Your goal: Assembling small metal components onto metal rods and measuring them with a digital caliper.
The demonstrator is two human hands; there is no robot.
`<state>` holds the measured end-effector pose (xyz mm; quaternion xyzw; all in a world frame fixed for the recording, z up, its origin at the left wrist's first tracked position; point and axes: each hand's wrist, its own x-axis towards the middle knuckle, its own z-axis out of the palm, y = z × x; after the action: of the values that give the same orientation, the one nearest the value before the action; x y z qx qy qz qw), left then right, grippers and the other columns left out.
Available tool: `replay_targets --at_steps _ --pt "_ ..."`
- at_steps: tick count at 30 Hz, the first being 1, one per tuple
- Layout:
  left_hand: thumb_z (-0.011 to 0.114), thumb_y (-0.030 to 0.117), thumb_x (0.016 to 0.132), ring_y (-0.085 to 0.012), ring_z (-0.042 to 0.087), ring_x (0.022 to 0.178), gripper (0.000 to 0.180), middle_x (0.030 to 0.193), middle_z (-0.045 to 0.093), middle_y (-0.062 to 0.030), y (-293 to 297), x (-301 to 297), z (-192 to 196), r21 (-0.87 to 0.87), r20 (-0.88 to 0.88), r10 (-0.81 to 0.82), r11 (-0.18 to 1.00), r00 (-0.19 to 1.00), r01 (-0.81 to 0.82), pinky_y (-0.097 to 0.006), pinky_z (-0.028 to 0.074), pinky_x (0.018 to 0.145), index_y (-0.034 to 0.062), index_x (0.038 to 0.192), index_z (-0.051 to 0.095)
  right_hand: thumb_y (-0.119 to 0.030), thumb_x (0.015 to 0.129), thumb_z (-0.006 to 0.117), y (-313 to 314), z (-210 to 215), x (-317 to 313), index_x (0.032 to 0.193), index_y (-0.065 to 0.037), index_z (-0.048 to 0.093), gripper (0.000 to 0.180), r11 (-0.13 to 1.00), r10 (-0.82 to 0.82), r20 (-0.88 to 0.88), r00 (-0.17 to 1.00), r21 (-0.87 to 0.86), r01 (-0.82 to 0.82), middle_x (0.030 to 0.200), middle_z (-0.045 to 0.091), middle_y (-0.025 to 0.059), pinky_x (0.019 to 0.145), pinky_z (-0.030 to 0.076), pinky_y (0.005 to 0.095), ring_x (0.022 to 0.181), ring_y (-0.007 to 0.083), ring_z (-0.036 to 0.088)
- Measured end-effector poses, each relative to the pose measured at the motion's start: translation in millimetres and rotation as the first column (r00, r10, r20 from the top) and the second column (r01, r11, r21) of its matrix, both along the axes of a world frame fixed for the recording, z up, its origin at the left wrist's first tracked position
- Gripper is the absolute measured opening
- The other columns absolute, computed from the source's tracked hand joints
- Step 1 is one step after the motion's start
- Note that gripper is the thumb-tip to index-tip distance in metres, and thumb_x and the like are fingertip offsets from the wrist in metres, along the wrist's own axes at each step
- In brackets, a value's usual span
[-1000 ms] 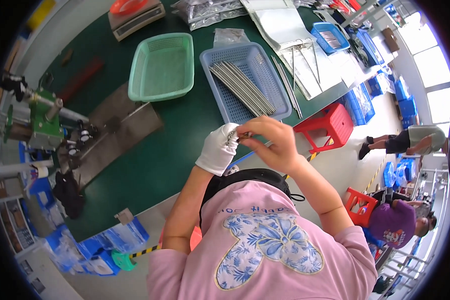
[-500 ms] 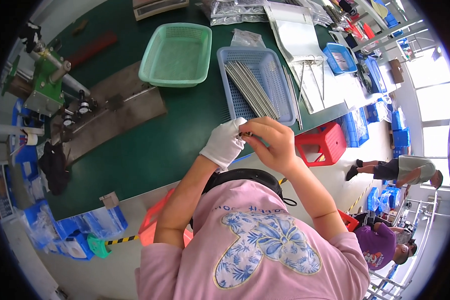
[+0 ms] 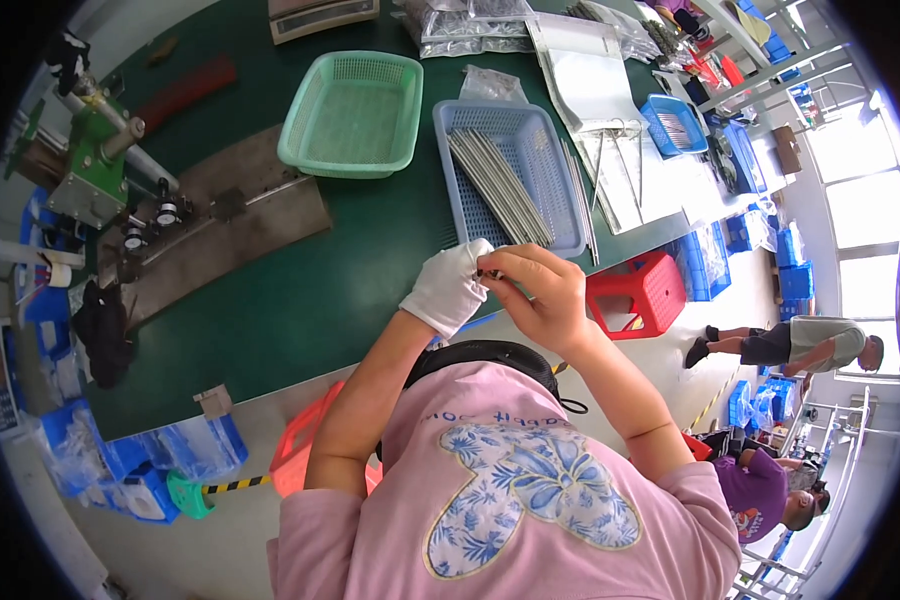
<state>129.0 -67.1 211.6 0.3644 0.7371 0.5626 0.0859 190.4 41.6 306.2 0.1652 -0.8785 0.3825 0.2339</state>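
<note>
My left hand (image 3: pixel 444 290), in a white glove, is closed with its fingertips meeting those of my bare right hand (image 3: pixel 546 300). Between the pinched fingers shows a small dark piece (image 3: pixel 486 274), too small and covered to name. Both hands are in front of my body at the near edge of the green table (image 3: pixel 270 300). Just beyond them stands a blue-grey plastic basket (image 3: pixel 560 180), where a bundle of slim metal rods (image 3: pixel 500 185) lies slantwise. To its left is a light green basket (image 3: pixel 355 120).
A green-bodied fixture (image 3: pixel 95 170) with dial gauges (image 3: pixel 167 213) and a flat metal plate (image 3: pixel 270 215) occupies the table's left. An open binder (image 3: pixel 610 110) and a small blue basket (image 3: pixel 675 125) lie at right. Red stools (image 3: pixel 655 295) stand close by; other people (image 3: pixel 820 342) are farther right.
My hands stay together at the same spot, with only a slight shift of the right fingers around the small dark piece. The surroundings have shifted slightly in the view.
</note>
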Motion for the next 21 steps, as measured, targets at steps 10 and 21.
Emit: replay_targets --at_steps 10,21 --pt "0.050 0.029 0.086 -0.0359 0.054 0.062 0.025 0.065 0.055 -0.0149 5 -1 8 -0.055 0.121 0.026 0.998 0.992 -0.020 -0.044 0.042 0.054 0.0065 0.075 0.049 0.005 0.071 0.060 18 9 -7 0.088 0.002 0.061 0.017 0.990 -0.096 0.132 0.987 -0.091 0.109 0.079 0.062 0.0097 0.064 0.047 0.0246 0.070 0.0171 0.060" --pt "0.053 0.020 0.082 -0.0348 0.055 0.066 0.013 0.070 0.057 -0.0140 3 -2 6 -0.004 -0.013 0.040 0.999 0.999 -0.040 -0.043 0.044 0.057 0.0070 0.080 0.052 0.006 0.072 0.061 11 3 -7 0.088 0.003 0.060 0.017 0.995 -0.058 0.118 0.991 -0.070 0.066 0.080 0.061 0.0106 0.063 0.048 0.0247 0.069 0.0177 0.060"
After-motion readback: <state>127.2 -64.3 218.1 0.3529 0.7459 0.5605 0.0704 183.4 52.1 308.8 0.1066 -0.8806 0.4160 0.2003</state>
